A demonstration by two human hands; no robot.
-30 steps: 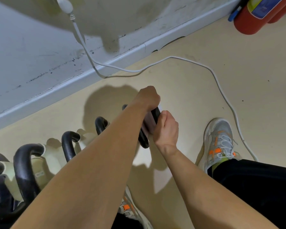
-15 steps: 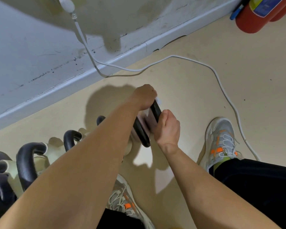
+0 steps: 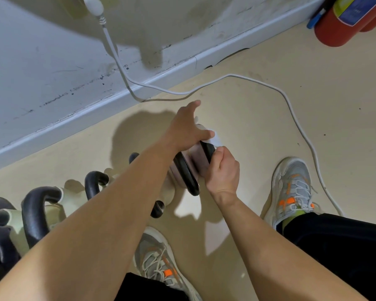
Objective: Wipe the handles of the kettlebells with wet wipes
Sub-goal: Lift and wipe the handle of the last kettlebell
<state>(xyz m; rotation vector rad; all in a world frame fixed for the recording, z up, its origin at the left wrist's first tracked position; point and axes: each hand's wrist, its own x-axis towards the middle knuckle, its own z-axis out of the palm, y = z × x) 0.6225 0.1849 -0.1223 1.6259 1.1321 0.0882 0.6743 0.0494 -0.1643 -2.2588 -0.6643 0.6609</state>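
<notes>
A kettlebell with a pale pink body and a black handle stands on the floor at the right end of a row. My right hand grips the right side of that handle. My left hand is above the handle's far end with its fingers stretched out towards the wall. Its thumb lies on a white wet wipe draped over the top of the handle. Most of the wipe is hidden by the hand.
More kettlebells with black handles line up to the left. A white cable runs from the wall across the floor. A red fire extinguisher stands at the top right. My shoes flank the kettlebell.
My left hand was closed round the top of the handle; its fingers have now straightened and lifted off. My right hand keeps its grip on the handle.
</notes>
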